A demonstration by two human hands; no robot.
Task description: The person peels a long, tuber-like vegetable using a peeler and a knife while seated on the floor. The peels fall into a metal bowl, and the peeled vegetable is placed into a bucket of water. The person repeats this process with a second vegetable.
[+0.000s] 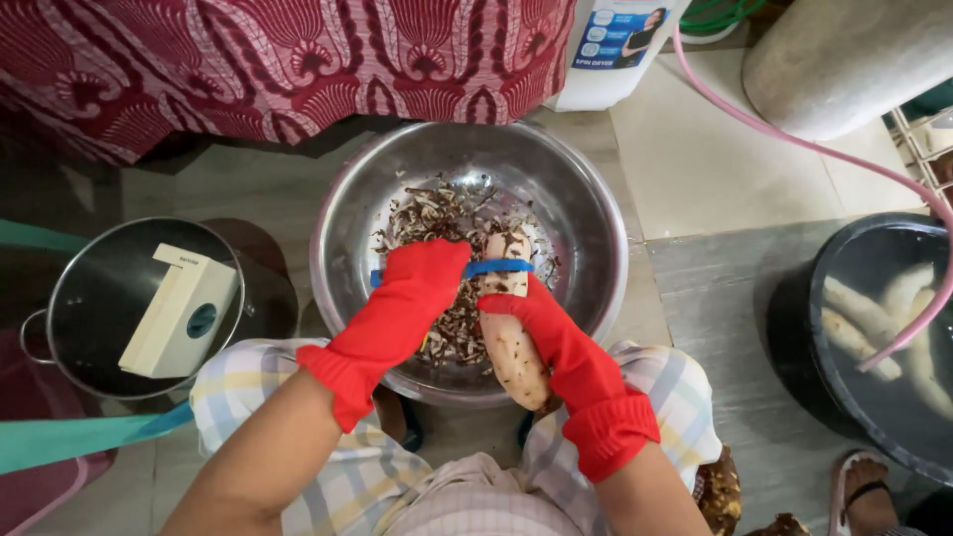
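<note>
Seen from above, two hands in red rubber gloves over a large round steel basin (586, 213) on the floor, half filled with dark brown peelings (437, 213). Left hand (422, 283) curled shut around the handle of a blue peeler (496, 267), blade laid across the top of the root. Right hand (541, 318) wrapped closed around the middle of a long pale cassava root (511, 352), partly peeled, held upright-tilted over the near rim of the basin, lower end reaching past that rim toward the lap. Both hands touching the root, close together at the basin's centre.

Left of the basin, just beside it, a dark steel pot (89, 298) with a cream-coloured boxy device (184, 310) lying inside. Far right, well apart, a black tub of water (844, 298) with peeled white roots soaking, a pink hose (794, 139) drooping into it. Red patterned cloth (278, 60) along the far edge. Bare tiled floor (715, 169) open between basin and tub; another person's sandalled foot (869, 491) at near right.
</note>
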